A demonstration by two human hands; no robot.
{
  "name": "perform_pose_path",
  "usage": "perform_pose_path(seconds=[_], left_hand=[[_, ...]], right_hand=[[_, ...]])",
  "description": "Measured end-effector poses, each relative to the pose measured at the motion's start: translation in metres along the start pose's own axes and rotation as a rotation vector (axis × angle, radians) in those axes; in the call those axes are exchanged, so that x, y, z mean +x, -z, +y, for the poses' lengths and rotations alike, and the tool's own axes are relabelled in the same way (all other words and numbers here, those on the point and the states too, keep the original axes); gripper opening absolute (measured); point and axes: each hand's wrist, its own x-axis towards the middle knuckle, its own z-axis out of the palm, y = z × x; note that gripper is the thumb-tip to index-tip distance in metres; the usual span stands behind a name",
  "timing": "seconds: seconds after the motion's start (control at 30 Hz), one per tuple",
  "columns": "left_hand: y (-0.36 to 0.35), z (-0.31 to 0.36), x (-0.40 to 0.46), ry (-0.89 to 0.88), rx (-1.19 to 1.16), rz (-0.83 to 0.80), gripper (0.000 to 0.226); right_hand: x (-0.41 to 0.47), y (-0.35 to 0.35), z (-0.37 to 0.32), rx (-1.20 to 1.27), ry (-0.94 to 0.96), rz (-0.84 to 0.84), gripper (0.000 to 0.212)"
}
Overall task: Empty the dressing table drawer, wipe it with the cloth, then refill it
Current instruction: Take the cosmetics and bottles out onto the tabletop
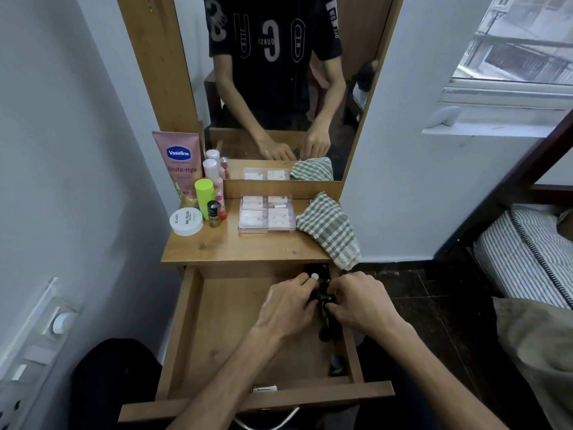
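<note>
The wooden drawer (217,321) is pulled out under the dressing table top (248,246). Its left and middle floor is bare wood. Small dark items (325,332) lie along its right wall. My left hand (288,302) and my right hand (356,302) are both inside the drawer's far right corner, fingers closed around a cluster of small dark bottles (322,293), one with a white cap. A checked cloth (328,231) lies on the table top's right edge, hanging slightly over the front.
On the table top stand a pink Vaseline tube (179,162), a green-capped bottle (204,197), a white jar (186,221), small bottles and a clear box of cosmetics (266,214). A mirror (279,88) rises behind. White walls flank both sides; a striped mattress (527,252) is at right.
</note>
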Motion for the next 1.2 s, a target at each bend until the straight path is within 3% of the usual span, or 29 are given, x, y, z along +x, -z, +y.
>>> perform_pose_path(seconds=[0.4, 0.63, 0.8, 0.93, 1.2], left_hand=[[0.006, -0.010, -0.014, -0.017, -0.070, 0.074, 0.021], [0.082, -0.036, -0.034, -0.012, -0.129, 0.243, 0.023], [0.146, -0.076, -0.026, 0.063, -0.070, 0.388, 0.021], [0.172, -0.104, -0.009, 0.163, -0.017, 0.402, 0.032], [0.162, -0.125, 0.007, 0.217, 0.053, 0.388, 0.027]], right_hand=[[0.001, 0.020, -0.016, 0.120, 0.023, 0.005, 0.018], [0.013, 0.054, -0.044, 0.300, 0.146, 0.047, 0.007], [0.045, 0.085, -0.088, 0.459, 0.244, 0.186, 0.008], [0.087, 0.095, -0.124, 0.511, 0.232, 0.347, 0.007], [0.150, 0.083, -0.162, 0.405, 0.141, 0.362, 0.011]])
